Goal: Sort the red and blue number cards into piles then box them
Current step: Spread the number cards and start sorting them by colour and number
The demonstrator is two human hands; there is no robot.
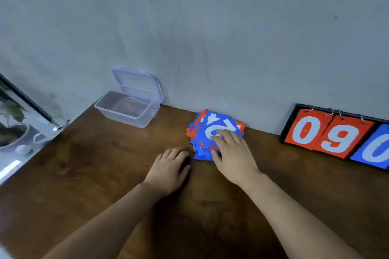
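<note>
Head view: red-and-blue number card pile (212, 125) under spread right hand (233, 157); left hand (168, 167) relaxed, palm-down, just near-left.

Left hand (170, 166) lies palm down, loosely curled; right hand (233, 153) extends, fingers spread

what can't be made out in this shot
Head view only:
card pile: lower cards hidden by the top blue card and right hand.
scoreboard: cut off by the right edge.
left hand: fingertips curled under, contact with pile unclear.
small items at far left: blurred.
</note>
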